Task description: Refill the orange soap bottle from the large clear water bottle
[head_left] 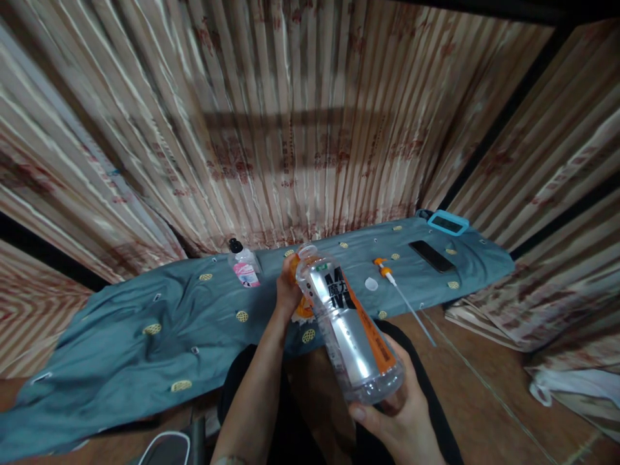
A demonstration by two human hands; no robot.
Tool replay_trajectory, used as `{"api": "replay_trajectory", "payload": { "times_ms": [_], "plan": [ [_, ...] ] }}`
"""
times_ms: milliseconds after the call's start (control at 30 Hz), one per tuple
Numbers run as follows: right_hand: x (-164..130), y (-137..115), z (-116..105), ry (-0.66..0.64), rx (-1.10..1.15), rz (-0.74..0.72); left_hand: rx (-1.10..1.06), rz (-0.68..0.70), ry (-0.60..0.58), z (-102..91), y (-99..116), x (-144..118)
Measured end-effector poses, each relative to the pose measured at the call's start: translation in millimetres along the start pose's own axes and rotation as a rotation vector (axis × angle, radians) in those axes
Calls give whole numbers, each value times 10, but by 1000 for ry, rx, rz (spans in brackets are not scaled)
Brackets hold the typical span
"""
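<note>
My right hand (pixel 400 407) is closed around the base of a clear plastic drink bottle (pixel 346 329) with a silver and orange label. The bottle is tilted, its open neck pointing up and to the left. My left hand (pixel 289 287) is wrapped around an orange bottle (pixel 305 309), mostly hidden behind the drink bottle's neck. Whether the two bottles touch cannot be made out. To the right, an orange and white pump head (pixel 385 269) with a long clear tube lies on the cloth. Beside it is a small white disc (pixel 371 284).
A clear bottle with a pink label and black cap (pixel 245 268) is on the left of the green-grey cloth (pixel 194 307). A dark phone (pixel 432 256) and a blue-framed device (pixel 448 223) lie at the right. Patterned curtains (pixel 290 129) hang behind.
</note>
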State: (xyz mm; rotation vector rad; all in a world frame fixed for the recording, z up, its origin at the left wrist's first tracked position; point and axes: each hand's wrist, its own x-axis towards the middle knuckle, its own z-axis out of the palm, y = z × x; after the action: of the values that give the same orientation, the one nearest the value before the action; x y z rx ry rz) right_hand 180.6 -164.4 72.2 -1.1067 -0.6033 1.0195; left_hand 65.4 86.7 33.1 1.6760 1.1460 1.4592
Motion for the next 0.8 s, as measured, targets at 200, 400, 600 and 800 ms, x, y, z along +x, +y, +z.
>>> {"api": "replay_trajectory", "payload": {
  "times_ms": [200, 400, 600, 800],
  "plan": [
    [2, -1, -25, -8, -66, -2, -64, -30, 9, 13, 9, -6],
    [4, 25, -33, -13, -50, -18, -54, -44, 2, 3, -15, -6],
    [-1, 37, -18, 10, 5, -47, -58, -35, 8, 7, -23, -10],
    [-13, 32, -7, 13, 41, -35, 2, -39, 5, -18, 1, 1]
  ]
}}
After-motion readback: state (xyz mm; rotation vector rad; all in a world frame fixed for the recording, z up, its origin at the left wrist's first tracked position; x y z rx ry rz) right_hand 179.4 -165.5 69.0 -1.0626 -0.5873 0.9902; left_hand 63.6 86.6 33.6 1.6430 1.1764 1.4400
